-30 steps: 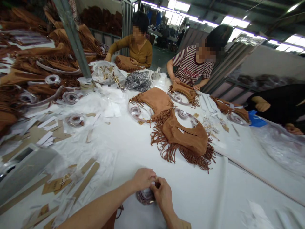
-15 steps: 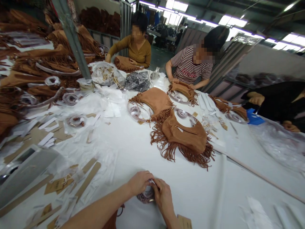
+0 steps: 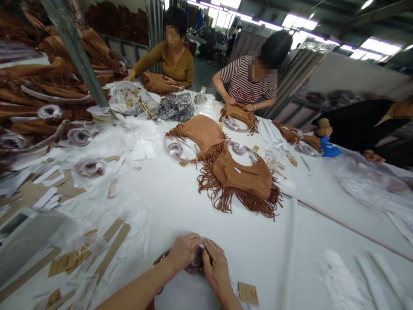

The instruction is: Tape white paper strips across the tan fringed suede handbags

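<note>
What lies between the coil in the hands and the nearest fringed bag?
The left hand and right hand meet at the coil's far edge; beyond them, the white tabletop is bare to the bag, in the head view.

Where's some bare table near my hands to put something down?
The white table looks bare between your left hand and the zippered bag, and beyond the square tan card beside your right hand. It's crowded leftward with brown card strips and clear plastic, and far right under clear sheeting.
</note>
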Available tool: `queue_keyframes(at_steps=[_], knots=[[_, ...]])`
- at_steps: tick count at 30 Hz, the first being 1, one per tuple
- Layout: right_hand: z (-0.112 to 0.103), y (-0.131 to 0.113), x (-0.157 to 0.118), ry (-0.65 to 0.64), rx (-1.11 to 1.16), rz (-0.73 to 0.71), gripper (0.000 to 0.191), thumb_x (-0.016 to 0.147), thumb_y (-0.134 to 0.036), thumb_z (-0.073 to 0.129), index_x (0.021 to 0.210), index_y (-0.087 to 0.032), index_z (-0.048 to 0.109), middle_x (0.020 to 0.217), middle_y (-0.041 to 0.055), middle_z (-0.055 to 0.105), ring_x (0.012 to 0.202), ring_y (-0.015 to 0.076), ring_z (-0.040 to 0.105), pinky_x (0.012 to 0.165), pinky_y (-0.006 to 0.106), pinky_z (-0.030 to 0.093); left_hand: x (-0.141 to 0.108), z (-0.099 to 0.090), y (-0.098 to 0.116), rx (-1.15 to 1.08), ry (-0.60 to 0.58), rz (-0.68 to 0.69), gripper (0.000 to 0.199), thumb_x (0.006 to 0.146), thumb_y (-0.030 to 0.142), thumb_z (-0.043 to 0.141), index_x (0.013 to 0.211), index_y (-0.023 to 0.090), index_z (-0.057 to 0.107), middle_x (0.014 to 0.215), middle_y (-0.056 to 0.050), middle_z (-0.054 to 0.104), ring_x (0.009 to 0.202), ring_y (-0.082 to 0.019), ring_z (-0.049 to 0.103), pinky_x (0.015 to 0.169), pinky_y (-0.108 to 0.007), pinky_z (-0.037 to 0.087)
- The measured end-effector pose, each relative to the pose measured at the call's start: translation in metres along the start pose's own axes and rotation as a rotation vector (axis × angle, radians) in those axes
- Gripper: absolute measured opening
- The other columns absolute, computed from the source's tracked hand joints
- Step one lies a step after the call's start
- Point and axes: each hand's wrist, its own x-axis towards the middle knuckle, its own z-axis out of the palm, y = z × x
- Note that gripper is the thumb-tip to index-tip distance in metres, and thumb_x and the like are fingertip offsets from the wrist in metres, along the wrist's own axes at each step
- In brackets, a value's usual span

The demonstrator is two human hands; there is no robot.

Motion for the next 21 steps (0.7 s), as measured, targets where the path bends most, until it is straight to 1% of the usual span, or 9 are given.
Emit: queue_keyframes(at_steps=[3, 4, 6, 8, 11, 14, 16, 19, 21], knots=[[-0.006, 0.005, 0.005, -0.056, 0.268, 0.23, 0.033, 0.09, -0.042, 0.045, 0.099, -0.023, 0.071, 0.104, 0.0049, 0.07, 0.098, 0.0233, 0.064, 0.091, 0.038, 0.048, -0.001, 0.002, -0.001, 0.022, 0.027, -0.015, 0.028, 0.088, 0.018, 0.041, 0.095, 0.021, 0.068, 0.114, -0.008, 0.064, 0.094, -0.019, 0.063, 0.087, -0.034, 0.052], [-0.006, 0.006, 0.007, -0.051, 0.318, 0.284, 0.033, 0.088, -0.045, 0.049, 0.095, -0.023, 0.072, 0.1, 0.0048, 0.071, 0.094, 0.0238, 0.065, 0.089, 0.037, 0.05, -0.001, 0.002, -0.001, 0.025, 0.03, -0.019, 0.028, 0.088, 0.018, 0.042, 0.095, 0.021, 0.068, 0.113, -0.008, 0.065, 0.094, -0.02, 0.063, 0.087, -0.035, 0.052], [-0.005, 0.009, 0.011, -0.021, 0.349, 0.332, 0.032, 0.081, -0.047, 0.057, 0.091, -0.022, 0.073, 0.094, 0.0055, 0.072, 0.088, 0.0249, 0.066, 0.084, 0.037, 0.051, 0.0, 0.002, -0.001, 0.023, 0.024, -0.022, 0.028, 0.088, 0.017, 0.041, 0.094, 0.02, 0.069, 0.104, -0.007, 0.068, 0.092, -0.019, 0.063, 0.087, -0.034, 0.052], [-0.001, 0.01, 0.012, 0.002, 0.336, 0.337, 0.03, 0.077, -0.045, 0.06, 0.088, -0.02, 0.072, 0.088, 0.0063, 0.073, 0.082, 0.0246, 0.067, 0.079, 0.036, 0.052, 0.001, 0.001, 0.0, 0.013, 0.008, -0.019, 0.029, 0.089, 0.017, 0.039, 0.092, 0.021, 0.068, 0.096, -0.006, 0.068, 0.089, -0.018, 0.063, 0.086, -0.032, 0.051], [0.005, 0.009, 0.011, 0.031, 0.311, 0.327, 0.026, 0.076, -0.042, 0.061, 0.084, -0.019, 0.07, 0.081, 0.0058, 0.071, 0.076, 0.0228, 0.066, 0.074, 0.034, 0.052, 0.002, -0.003, 0.004, -0.009, -0.02, -0.024, 0.029, 0.09, 0.02, 0.039, 0.091, 0.02, 0.068, 0.094, -0.005, 0.068, 0.089, -0.018, 0.061, 0.086, -0.031, 0.049], [0.008, 0.008, 0.008, 0.066, 0.268, 0.294, 0.024, 0.078, -0.04, 0.059, 0.085, -0.019, 0.067, 0.081, 0.0052, 0.07, 0.077, 0.0216, 0.064, 0.073, 0.032, 0.051, 0.002, -0.008, 0.009, -0.03, -0.048, -0.041, 0.029, 0.09, 0.018, 0.038, 0.092, 0.02, 0.066, 0.094, -0.004, 0.067, 0.09, -0.017, 0.06, 0.086, -0.029, 0.047], [0.01, 0.007, 0.006, 0.089, 0.234, 0.271, 0.022, 0.079, -0.039, 0.058, 0.085, -0.019, 0.066, 0.082, 0.005, 0.069, 0.078, 0.0213, 0.063, 0.073, 0.031, 0.05, 0.001, -0.01, 0.012, -0.042, -0.064, -0.056, 0.027, 0.087, 0.015, 0.039, 0.096, 0.021, 0.064, 0.096, -0.003, 0.066, 0.091, -0.017, 0.059, 0.087, -0.028, 0.046], [0.011, 0.007, 0.003, 0.105, 0.191, 0.241, 0.02, 0.081, -0.038, 0.056, 0.086, -0.02, 0.064, 0.083, 0.0046, 0.067, 0.08, 0.0208, 0.062, 0.074, 0.031, 0.048, -0.001, -0.013, 0.015, -0.028, -0.068, -0.119, 0.027, 0.081, 0.016, 0.046, 0.105, 0.02, 0.06, 0.102, -0.005, 0.063, 0.098, -0.019, 0.055, 0.091, -0.031, 0.043], [0.012, 0.008, 0.001, 0.105, 0.173, 0.225, 0.019, 0.082, -0.038, 0.056, 0.087, -0.021, 0.063, 0.084, 0.0044, 0.066, 0.08, 0.0205, 0.061, 0.075, 0.031, 0.047, -0.001, -0.014, 0.016, 0.0, -0.085, -0.182, 0.027, 0.081, 0.019, 0.048, 0.105, 0.019, 0.06, 0.103, -0.007, 0.06, 0.101, -0.021, 0.053, 0.094, -0.034, 0.041]])
